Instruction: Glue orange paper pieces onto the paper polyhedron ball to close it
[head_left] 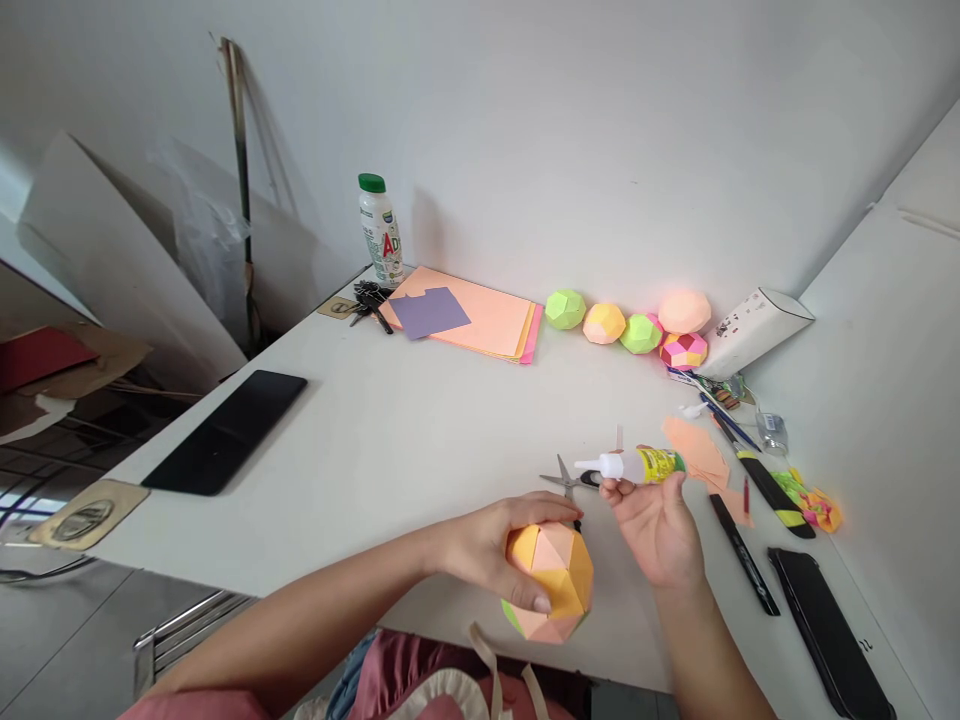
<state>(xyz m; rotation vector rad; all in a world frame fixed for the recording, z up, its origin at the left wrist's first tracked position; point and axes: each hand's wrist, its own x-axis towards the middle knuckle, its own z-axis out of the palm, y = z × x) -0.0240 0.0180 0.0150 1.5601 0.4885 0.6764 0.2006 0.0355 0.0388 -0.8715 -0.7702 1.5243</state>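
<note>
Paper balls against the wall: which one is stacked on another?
The pale orange ball sits on top of the pink-and-yellow ball. The two green balls and the yellow-orange one rest directly on the table.

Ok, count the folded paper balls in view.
5. Four sit by the wall: green ball, yellow-orange ball, second green ball, pink-patterned ball. The fifth, an orange-yellow ball, is in the left hand. Others may be hidden.
</note>
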